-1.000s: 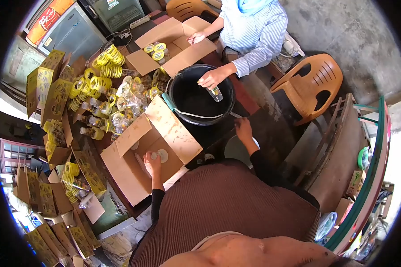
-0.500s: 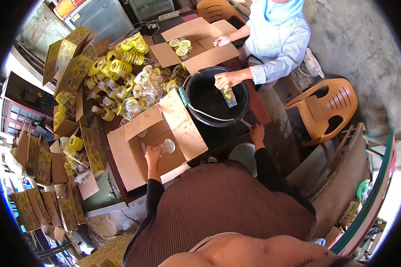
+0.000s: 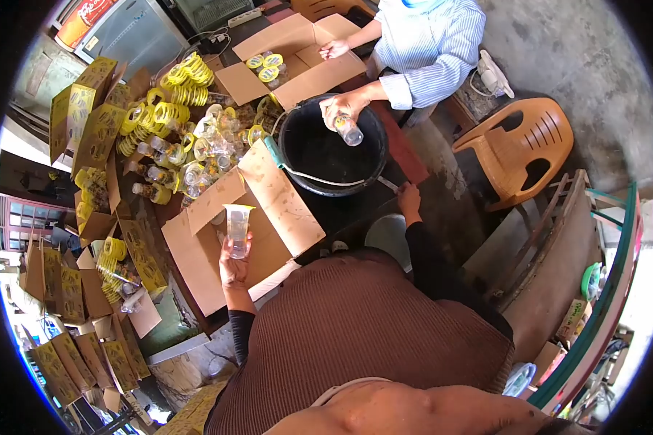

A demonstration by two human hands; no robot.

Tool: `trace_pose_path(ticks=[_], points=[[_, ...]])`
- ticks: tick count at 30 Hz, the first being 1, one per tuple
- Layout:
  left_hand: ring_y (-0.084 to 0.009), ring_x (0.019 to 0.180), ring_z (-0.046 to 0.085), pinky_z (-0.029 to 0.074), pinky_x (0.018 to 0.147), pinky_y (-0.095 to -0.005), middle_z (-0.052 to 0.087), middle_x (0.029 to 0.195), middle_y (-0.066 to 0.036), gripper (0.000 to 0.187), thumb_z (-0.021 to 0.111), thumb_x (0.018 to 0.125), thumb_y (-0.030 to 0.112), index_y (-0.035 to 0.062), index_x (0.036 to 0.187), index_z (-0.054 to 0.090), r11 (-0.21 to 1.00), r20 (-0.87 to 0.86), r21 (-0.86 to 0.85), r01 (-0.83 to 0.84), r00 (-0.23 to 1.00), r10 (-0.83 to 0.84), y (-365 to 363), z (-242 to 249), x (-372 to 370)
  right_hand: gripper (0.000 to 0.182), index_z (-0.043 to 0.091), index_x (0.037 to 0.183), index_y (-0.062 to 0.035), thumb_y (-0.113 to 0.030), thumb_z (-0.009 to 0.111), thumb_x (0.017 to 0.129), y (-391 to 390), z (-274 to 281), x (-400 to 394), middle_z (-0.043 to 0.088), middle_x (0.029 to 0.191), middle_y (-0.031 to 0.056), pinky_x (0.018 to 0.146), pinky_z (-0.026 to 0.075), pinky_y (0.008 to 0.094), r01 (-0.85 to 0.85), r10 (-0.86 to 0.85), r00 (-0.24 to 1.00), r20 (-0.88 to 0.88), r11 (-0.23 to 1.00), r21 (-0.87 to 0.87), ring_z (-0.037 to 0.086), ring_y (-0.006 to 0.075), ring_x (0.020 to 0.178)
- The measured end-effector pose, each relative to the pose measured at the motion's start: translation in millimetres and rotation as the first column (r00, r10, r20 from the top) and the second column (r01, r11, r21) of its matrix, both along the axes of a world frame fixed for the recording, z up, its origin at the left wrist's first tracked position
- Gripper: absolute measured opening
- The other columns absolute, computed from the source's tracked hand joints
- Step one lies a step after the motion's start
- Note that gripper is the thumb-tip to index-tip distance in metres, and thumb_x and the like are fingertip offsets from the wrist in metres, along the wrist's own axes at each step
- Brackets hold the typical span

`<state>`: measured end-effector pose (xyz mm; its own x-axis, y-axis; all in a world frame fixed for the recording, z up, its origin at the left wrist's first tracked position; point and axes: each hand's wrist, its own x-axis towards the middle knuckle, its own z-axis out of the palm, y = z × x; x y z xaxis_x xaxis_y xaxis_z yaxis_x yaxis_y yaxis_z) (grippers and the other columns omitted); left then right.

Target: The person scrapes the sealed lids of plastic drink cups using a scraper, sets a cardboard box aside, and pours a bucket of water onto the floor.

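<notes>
My left hand (image 3: 234,267) is wrapped round a clear plastic cup (image 3: 238,230) with a yellow rim, held upright over the open cardboard box (image 3: 185,262). My right hand (image 3: 408,199) grips the end of a flat handle (image 3: 388,184) at the edge of the large black bucket (image 3: 289,145). Across from me, a co-worker's hand (image 3: 343,107) holds another clear cup (image 3: 350,132) tilted over the bucket. The bucket's white wire handle has a teal grip.
A heap of clear cups (image 3: 214,138) and yellow rings (image 3: 170,116) lies left of the bucket. Another open box (image 3: 257,40) holds several yellow-lidded cups. An orange chair (image 3: 519,145) stands at the right, above a green-edged rail (image 3: 609,290).
My left hand has lifted its cup out of the box and turned it upright. The co-worker's cup has tilted differently over the bucket. The whole view has shifted slightly.
</notes>
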<state>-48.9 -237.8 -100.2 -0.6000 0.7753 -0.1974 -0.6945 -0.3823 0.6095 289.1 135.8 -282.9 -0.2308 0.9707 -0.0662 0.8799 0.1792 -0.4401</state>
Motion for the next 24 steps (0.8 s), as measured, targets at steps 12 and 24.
trace_pose_path(ticks=[12, 24], points=[[-0.0299, 0.098, 0.063, 0.054, 0.086, -0.0359, 0.057, 0.114, -0.017, 0.084, 0.08, 0.061, 0.012, -0.0042, 0.131, 0.037, 0.964, -0.202, -0.168, 0.207, 0.95, -0.239, 32.5, 43.9, 12.4, 0.019, 0.064, 0.086, -0.0051, -0.022, 0.069, 0.078, 6.4, -0.6, 6.9, 0.065, 0.089, 0.0181, 0.072, 0.049, 0.0459, 0.122, -0.135, 0.984, -0.115, 0.986, -0.115, 0.062, 0.0372, 0.086], [-0.0288, 0.092, 0.063, 0.049, 0.088, -0.0392, 0.063, 0.102, -0.019, 0.084, 0.08, 0.052, 0.008, -0.0057, 0.125, 0.041, 0.894, -0.232, -0.357, 0.272, 0.901, -0.367, 48.9, 37.5, 23.1, 0.021, 0.061, 0.087, -0.0054, -0.019, 0.072, 0.075, 3.5, -7.5, 3.3, 0.066, 0.091, 0.0182, 0.075, 0.049, 0.0457, 0.369, -0.411, 0.9, -0.147, 0.896, -0.249, 0.063, 0.038, 0.088]])
